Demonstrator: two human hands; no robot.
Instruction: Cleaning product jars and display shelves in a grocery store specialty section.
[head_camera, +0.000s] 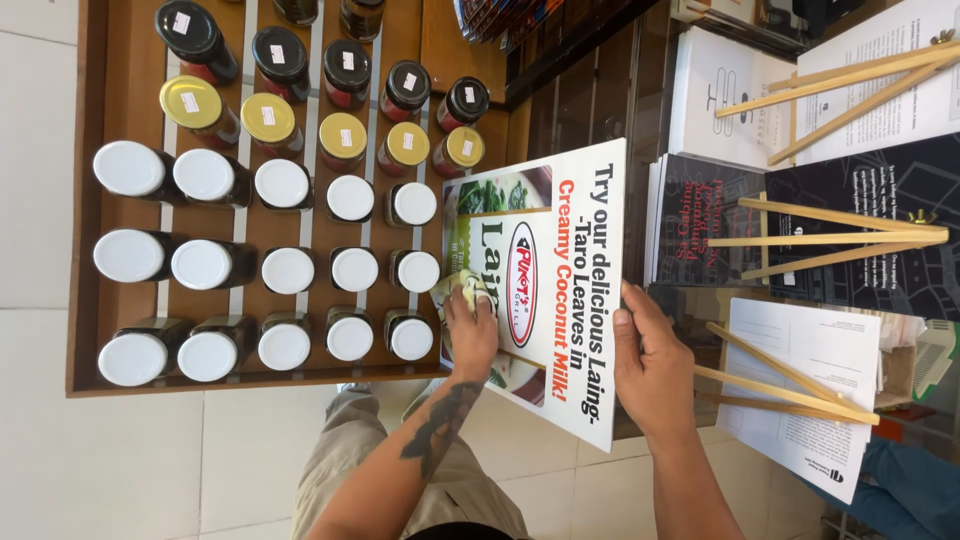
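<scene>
A white printed sign board (575, 290) with a food photo and a red oval logo is held over the edge of a wooden display shelf. My left hand (472, 328), forearm tattooed, presses a pale green-white cloth (452, 290) flat on the photo part of the board. My right hand (650, 365) grips the board's right edge near its lower corner, thumb on the printed face.
The brown wooden shelf (90, 200) on the left holds several rows of jars with white (288, 270), gold (267, 118) and black lids (280, 52). On the right, wooden easels (830, 235) stand over dark and white printed sheets. White floor tiles lie below.
</scene>
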